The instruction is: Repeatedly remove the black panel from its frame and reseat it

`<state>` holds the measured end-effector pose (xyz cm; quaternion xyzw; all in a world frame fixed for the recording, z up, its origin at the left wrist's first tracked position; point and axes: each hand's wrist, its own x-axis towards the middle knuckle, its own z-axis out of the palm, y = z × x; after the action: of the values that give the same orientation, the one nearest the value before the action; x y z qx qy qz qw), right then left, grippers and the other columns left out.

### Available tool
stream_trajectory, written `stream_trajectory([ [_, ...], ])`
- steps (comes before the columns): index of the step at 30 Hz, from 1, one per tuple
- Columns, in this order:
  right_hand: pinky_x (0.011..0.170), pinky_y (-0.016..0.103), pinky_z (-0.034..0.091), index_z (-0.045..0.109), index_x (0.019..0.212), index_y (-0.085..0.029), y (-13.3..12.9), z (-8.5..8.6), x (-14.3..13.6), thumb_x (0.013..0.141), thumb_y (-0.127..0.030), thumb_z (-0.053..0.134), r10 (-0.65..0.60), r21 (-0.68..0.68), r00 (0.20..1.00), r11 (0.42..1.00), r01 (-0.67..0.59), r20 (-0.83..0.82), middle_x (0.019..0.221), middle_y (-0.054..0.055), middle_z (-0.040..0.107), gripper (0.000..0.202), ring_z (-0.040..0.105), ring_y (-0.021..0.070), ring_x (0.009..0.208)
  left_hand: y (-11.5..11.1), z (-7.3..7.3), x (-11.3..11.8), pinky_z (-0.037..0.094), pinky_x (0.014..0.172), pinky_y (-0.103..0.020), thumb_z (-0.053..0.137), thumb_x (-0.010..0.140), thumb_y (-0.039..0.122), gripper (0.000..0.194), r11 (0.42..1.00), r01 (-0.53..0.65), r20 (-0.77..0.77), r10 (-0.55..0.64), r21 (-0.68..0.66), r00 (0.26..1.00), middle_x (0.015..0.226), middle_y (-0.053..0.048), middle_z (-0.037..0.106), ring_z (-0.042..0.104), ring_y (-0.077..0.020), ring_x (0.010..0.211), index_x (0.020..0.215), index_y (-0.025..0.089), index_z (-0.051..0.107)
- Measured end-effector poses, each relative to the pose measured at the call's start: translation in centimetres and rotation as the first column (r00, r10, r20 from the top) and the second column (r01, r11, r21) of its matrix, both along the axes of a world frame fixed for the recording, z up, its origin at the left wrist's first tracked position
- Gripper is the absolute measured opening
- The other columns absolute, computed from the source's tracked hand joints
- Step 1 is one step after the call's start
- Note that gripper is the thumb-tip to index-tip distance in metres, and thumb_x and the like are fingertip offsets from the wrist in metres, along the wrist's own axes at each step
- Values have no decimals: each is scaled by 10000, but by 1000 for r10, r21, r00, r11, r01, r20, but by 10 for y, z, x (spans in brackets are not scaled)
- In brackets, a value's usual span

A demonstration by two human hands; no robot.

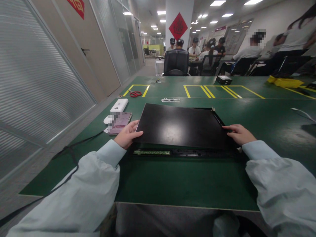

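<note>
A flat black display panel (pixel 172 126) lies tilted over a shallow black frame (pixel 202 153), its left side raised. Along the near side of the frame a thin green circuit board strip (pixel 151 152) shows. My left hand (pixel 128 134) grips the panel's left edge, thumb on top and fingers behind. On the opposite side, my right hand (pixel 238 133) is closed at the frame's right edge, forefinger and thumb against the rim. Whether it also touches the panel is hard to tell.
On the green table (pixel 187 184) lie red-handled scissors (pixel 135 93), a white power bank (pixel 119 105), a phone (pixel 120 122) and small white scraps (pixel 170 100). A black cable (pixel 74 154) crosses at left. Farther off are a black box (pixel 223 79), a yellow item (pixel 285 81) and several seated people.
</note>
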<state>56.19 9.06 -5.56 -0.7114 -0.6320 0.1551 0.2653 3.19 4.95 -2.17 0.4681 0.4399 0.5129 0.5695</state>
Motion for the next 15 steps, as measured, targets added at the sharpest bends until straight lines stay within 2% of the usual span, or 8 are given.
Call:
stream_trajectory([
  [5, 937, 449, 578, 832, 1010, -213, 1, -1, 3, 727, -206, 653, 15, -42, 998, 999, -13, 56, 1067, 134, 660, 335, 665, 245, 832, 4, -4, -5, 398, 1237, -546, 1014, 499, 374, 754, 997, -15, -85, 21, 70, 996, 1419, -133, 707, 521, -419, 1455, 1179, 208, 735],
  [9, 940, 467, 577, 831, 1029, -212, 0, -1, 2, 739, -211, 641, 26, -39, 996, 999, -22, 82, 1086, 143, 663, 347, 670, 255, 831, 12, -13, -17, 250, 1299, -552, 1012, 448, 484, 852, 989, -38, -295, 79, 142, 952, 1686, -188, 416, 308, -445, 1581, 1201, 184, 750],
  [11, 934, 470, 576, 831, 1025, -216, 0, 0, 0, 744, -211, 637, 30, -38, 996, 999, -27, 87, 1089, 144, 665, 341, 671, 258, 828, 16, -18, -23, 234, 1297, -564, 988, 464, 560, 873, 986, -27, -405, 92, 164, 910, 1707, -219, 354, 279, -450, 1591, 1206, 166, 752],
  [15, 953, 430, 556, 827, 1066, -194, -3, 2, -5, 753, -204, 627, 11, -48, 995, 999, -6, 94, 1119, 146, 655, 371, 666, 248, 860, 22, -26, -31, 274, 1272, -594, 890, 551, 698, 869, 982, -4, -544, 107, 187, 832, 1666, -230, 402, 346, -454, 1558, 1221, 162, 752],
])
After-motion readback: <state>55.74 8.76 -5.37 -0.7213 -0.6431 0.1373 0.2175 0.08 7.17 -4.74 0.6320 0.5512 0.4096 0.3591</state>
